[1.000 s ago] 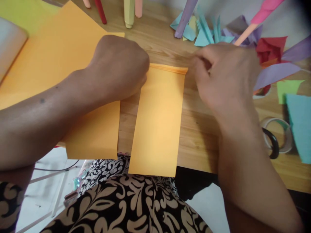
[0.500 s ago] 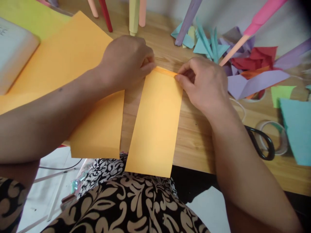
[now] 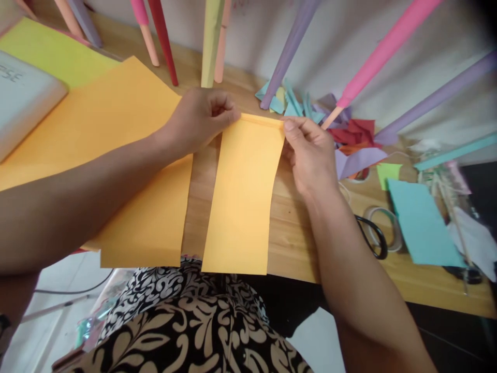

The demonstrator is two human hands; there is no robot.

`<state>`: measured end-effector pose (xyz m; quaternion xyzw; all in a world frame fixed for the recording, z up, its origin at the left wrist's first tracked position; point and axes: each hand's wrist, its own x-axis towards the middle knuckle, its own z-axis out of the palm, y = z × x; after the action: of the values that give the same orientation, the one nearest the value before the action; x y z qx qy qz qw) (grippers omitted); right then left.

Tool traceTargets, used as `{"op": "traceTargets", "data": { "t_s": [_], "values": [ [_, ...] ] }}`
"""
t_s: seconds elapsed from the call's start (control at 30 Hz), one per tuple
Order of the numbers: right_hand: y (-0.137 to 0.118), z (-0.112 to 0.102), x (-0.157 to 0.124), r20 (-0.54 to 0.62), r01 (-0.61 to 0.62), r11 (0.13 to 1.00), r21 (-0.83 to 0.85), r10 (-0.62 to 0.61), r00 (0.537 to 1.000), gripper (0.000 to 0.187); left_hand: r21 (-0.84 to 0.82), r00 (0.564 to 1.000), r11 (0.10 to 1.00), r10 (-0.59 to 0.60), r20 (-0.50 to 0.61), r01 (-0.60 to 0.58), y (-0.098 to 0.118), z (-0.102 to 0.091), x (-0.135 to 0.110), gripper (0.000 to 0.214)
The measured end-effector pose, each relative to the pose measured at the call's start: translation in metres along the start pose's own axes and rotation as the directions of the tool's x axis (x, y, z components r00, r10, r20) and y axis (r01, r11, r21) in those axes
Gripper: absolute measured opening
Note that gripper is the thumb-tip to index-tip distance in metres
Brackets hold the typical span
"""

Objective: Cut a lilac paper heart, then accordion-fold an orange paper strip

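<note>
A narrow orange paper strip (image 3: 243, 197) lies on the wooden table (image 3: 298, 233), its near end hanging over the edge. Its far end carries a thin folded band. My left hand (image 3: 200, 122) pinches the far left corner of that band with closed fingers. My right hand (image 3: 308, 150) pinches the far right corner, thumb on top. The far end of the strip is lifted slightly off the table.
A large orange sheet (image 3: 108, 155) lies left under my left forearm, beside a yellow sheet (image 3: 54, 54) and a white book (image 3: 23, 98). Rolled paper sticks (image 3: 212, 41) lean against the wall. Coloured scraps (image 3: 349, 134), black scissors (image 3: 375, 235), a tape ring (image 3: 392, 233) and teal paper (image 3: 421, 225) lie right.
Both hands have closed onto the far corners of the strip and raised that end a little. The view has tilted up, showing more of the wall and sticks.
</note>
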<state>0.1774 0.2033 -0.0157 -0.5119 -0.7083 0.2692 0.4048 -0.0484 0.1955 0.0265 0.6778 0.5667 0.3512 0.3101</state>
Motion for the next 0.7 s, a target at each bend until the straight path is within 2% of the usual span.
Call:
{"op": "traceTargets", "data": {
  "t_s": [0.1, 0.23, 0.3, 0.43, 0.53, 0.7],
  "values": [
    [0.006, 0.001, 0.001, -0.012, -0.023, 0.996, 0.087, 0.024, 1.0, 0.035, -0.029, 1.0, 1.0, -0.008, -0.016, 0.008, -0.002, 0.002, 0.0, 0.021],
    [0.005, 0.002, 0.001, 0.002, -0.06, 0.982, 0.181, 0.061, 0.998, 0.024, -0.221, 0.997, 0.972, -0.075, 0.012, 0.075, -0.007, 0.004, 0.0, 0.019],
    [0.001, 0.002, 0.0, 0.003, -0.05, 0.982, 0.182, 0.051, 0.999, 0.019, -0.266, 0.994, 0.958, -0.099, 0.04, 0.106, -0.008, 0.004, -0.001, 0.019],
    [-0.011, 0.0, -0.001, -0.041, 0.052, 0.995, 0.086, -0.048, 0.998, 0.014, -0.164, 0.994, 0.982, -0.089, 0.06, 0.098, -0.007, 0.005, -0.001, 0.02],
    [-0.017, 0.0, -0.003, 0.02, 0.095, 0.994, 0.056, -0.097, 0.995, 0.013, -0.1, 0.997, 0.994, -0.038, 0.069, 0.044, -0.007, 0.008, -0.001, 0.019],
    [-0.023, 0.005, -0.009, 0.085, 0.116, 0.992, -0.057, -0.111, 0.99, 0.031, -0.106, 0.997, 0.994, 0.021, 0.071, -0.013, -0.011, 0.012, -0.001, 0.019]
  ]
}}
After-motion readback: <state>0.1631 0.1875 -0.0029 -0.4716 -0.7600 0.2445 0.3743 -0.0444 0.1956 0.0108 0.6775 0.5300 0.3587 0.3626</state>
